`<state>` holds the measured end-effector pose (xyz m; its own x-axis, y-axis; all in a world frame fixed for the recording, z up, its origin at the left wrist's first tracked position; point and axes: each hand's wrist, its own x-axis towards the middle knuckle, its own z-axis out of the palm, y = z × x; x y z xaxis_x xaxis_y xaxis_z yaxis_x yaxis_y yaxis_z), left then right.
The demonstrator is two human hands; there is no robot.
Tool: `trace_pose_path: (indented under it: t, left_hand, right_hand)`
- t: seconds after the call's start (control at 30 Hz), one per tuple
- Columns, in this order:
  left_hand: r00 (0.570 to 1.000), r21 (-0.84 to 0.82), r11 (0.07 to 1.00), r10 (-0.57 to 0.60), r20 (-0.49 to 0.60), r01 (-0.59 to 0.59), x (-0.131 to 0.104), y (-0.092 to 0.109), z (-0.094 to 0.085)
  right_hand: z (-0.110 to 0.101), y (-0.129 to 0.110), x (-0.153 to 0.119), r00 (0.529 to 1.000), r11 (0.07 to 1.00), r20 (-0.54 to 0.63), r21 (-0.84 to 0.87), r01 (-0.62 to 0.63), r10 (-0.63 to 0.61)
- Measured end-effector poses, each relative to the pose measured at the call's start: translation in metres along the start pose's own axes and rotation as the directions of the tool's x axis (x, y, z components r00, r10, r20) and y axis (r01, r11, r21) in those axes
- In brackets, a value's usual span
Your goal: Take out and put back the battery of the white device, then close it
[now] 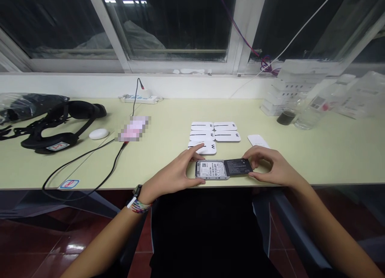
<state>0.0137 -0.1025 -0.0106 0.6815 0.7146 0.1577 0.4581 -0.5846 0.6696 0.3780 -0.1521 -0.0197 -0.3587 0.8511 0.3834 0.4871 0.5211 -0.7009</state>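
Near the table's front edge lies a small white device [212, 170] with its back off, a printed label showing in its bay. My left hand [177, 170] grips its left end between thumb and fingers. My right hand [270, 165] pinches a flat black battery [237, 166] by its right end. The battery's left edge meets the right end of the device. Behind the device, several white units with a black line and a W mark lie in two columns; the nearest unit [210, 148] is partly behind my left fingers. A white cover [258, 140] lies beyond my right hand.
At the left are a black headset [64, 125], a white oval case [99, 133], a blurred phone-like item [134, 128] and a black cable [111, 172]. A power strip [141, 98] sits at the wall. White boxes [288, 89] and a clear bottle [319, 103] stand back right.
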Motion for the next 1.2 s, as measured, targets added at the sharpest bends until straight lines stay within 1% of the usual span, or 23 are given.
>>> trace_pose_path:
  t: [0.13,0.43,0.87,1.2]
  left_hand:
    - [1.0,0.005,1.0,-0.003,-0.002,0.003,0.0006,0.0016,-0.0004]
    - [1.0,0.013,1.0,0.015,-0.007,-0.015,-0.0005,-0.0028,0.0]
    - [1.0,0.027,0.999,0.017,0.001,-0.017,-0.0002,-0.0028,-0.0001]
    - [1.0,0.037,0.999,-0.008,0.013,0.008,0.0003,-0.001,-0.0007]
  right_hand:
    - [0.0,-0.002,0.0009,1.0,1.0,0.006,-0.002,0.0,0.0]
    - [-0.0006,-0.0031,0.0013,1.0,1.0,0.022,-0.003,-0.017,0.017]
    - [-0.0012,-0.0048,0.0015,0.999,1.0,0.031,0.011,-0.012,0.012]
    - [-0.0014,-0.0023,0.0011,0.999,1.0,0.036,0.015,-0.008,0.008]
